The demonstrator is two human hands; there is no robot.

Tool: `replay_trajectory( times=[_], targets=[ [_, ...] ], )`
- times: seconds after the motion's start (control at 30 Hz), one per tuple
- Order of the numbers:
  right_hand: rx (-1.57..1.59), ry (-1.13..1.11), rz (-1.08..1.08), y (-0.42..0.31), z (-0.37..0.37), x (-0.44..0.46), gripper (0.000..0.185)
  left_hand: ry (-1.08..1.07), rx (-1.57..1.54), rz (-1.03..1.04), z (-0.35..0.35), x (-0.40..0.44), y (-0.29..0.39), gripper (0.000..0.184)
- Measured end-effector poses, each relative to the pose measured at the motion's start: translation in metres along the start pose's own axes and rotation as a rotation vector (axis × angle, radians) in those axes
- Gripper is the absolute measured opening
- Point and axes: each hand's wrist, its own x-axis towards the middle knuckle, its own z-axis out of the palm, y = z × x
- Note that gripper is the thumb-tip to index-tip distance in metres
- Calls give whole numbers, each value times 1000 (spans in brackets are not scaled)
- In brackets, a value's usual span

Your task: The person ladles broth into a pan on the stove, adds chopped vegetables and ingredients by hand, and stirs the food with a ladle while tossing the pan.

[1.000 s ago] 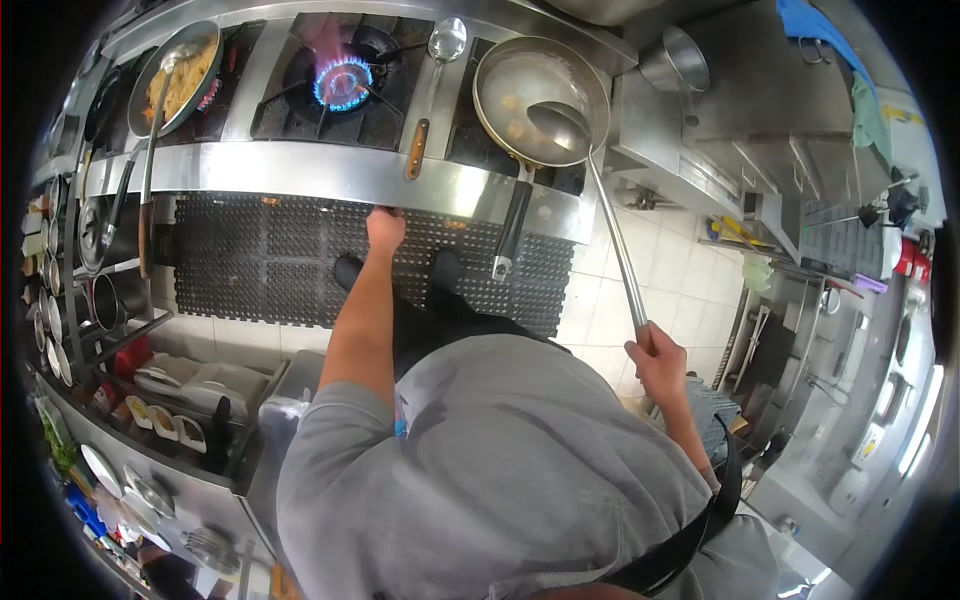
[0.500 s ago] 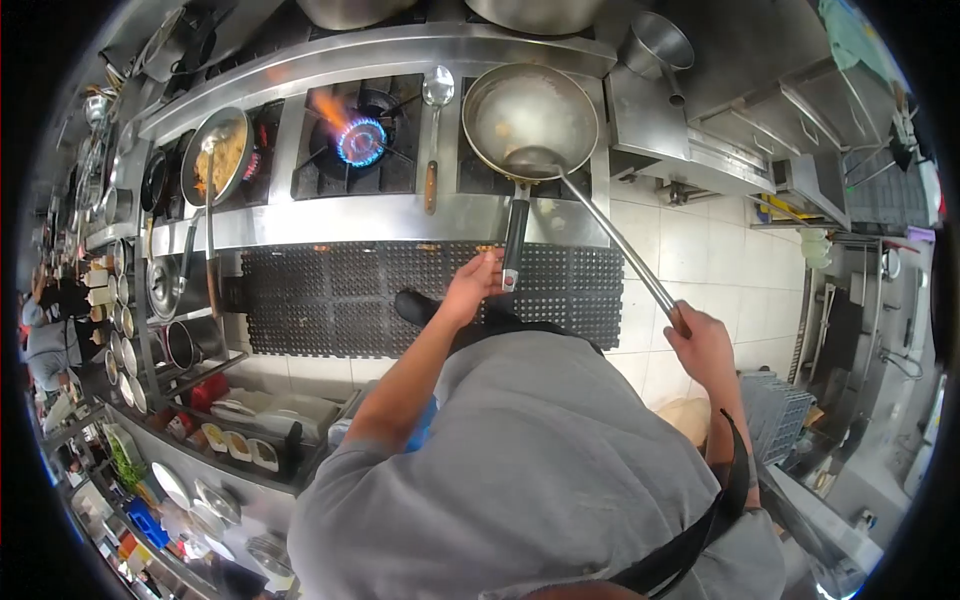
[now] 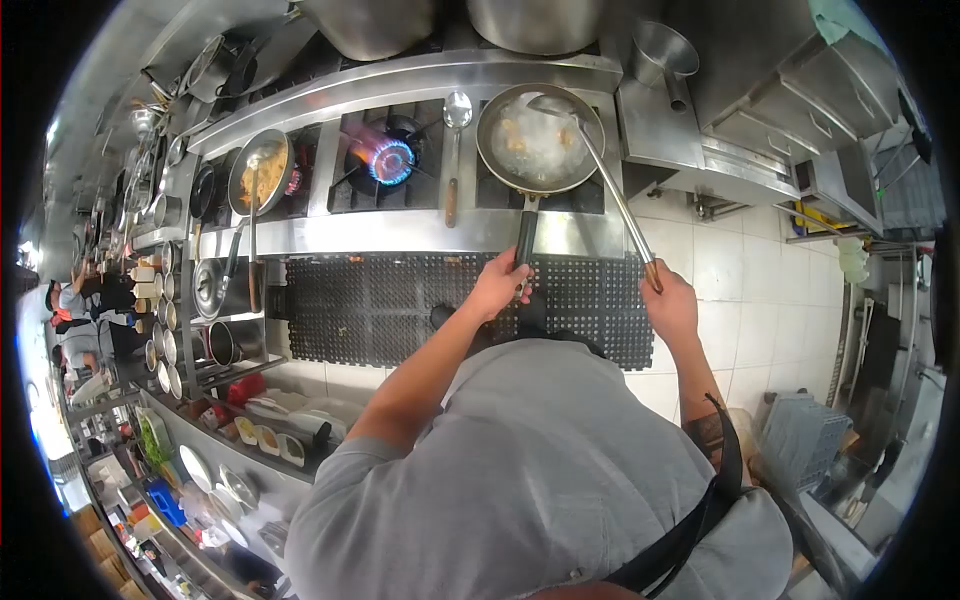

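Note:
A frying pan with cloudy, steaming liquid and some orange bits sits on the right burner. My left hand is wrapped round its black handle. In my right hand is the wooden end of a long metal ladle, whose bowl is at the upper right of the pan, in the liquid. A spoon with a wooden handle lies between the right and middle burners. Flames rise from the bare middle burner.
Another pan with food and a ladle stands on the left burner. Large pots are behind the stove. A metal pot is on the right counter. A black mat covers the floor below. Several people are far left.
My left hand has moved from the stove's front edge to the right and taken hold of the pan handle. The ladle's bowl has shifted to the pan's far side, and the view has turned.

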Motion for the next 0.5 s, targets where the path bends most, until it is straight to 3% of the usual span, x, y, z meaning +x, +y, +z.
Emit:
replay_trajectory(
  times=[0.07,0.13,0.23,0.3,0.37,0.43,0.5],
  targets=[
    [51,39,24,-12,-3,5,34,83,-36,75,-1,1,-6,36],
    [161,-121,208,-35,-18,13,29,50,40,40,4,-6,0,36],
    [187,-128,216,-40,-23,12,23,-4,162,24,1,0,-4,34],
    [200,-134,231,-40,-25,12,24,230,1,157,2,0,-4,28],
    [213,-151,253,-38,-24,6,24,156,107,140,-6,-1,-4,32],
    [148,-155,208,-34,-21,7,24,-33,180,-52,-12,3,-1,32],
    [105,-148,165,-34,-20,12,24,-7,189,2,-7,-6,9,32]
  ],
)
